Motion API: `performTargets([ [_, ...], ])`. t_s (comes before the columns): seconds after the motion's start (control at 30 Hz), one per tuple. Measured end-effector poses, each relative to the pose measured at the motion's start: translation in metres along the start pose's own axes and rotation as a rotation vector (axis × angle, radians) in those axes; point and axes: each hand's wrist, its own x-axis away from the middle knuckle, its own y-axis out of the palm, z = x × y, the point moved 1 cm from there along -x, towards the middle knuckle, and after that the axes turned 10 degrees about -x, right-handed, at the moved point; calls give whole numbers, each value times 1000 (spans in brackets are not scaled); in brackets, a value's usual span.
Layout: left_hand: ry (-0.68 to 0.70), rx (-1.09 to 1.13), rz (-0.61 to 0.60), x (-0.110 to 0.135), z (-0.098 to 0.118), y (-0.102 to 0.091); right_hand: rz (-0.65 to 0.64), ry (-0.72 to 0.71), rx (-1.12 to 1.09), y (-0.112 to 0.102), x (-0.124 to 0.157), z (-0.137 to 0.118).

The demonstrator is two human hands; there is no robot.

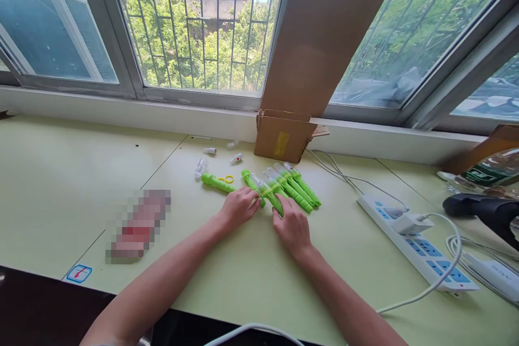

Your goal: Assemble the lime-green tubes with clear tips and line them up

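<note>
Several bright green ribbed plastic tubes with clear tips [300, 186] lie side by side in the middle of the table. My left hand [240, 207] is closed over an uncapped green tube [246, 175], its lower part partly covered by my fingers. My right hand [293, 225] pinches the lower end of a clear-tipped green tube [265, 191], which slants between my hands. Left of them lies another green tube [217, 181] without a clear tip, beside two yellow rings [229, 179]. A loose clear cap [200, 167] and small white-and-clear pieces [236, 158] lie farther back.
A cardboard box [279, 138] stands against the window ledge, with a tall cardboard sheet [320, 38] behind it. To the right are a white power strip [421, 248] with cables, a black object [482, 213] and a plastic bottle [492, 170]. A blurred item [140, 227] lies at left.
</note>
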Motion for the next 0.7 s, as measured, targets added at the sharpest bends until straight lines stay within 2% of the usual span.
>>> performTargets([
  [0.23, 58, -6, 5, 0, -2, 1, -25, 0, 59, -1, 0, 1],
  [0.53, 72, -45, -48, 2, -1, 4, -143, 4, 31, -1, 2, -1],
  [0.7, 66, -51, -51, 2, -2, 4, -193, -51, 22, -1, 3, -5],
])
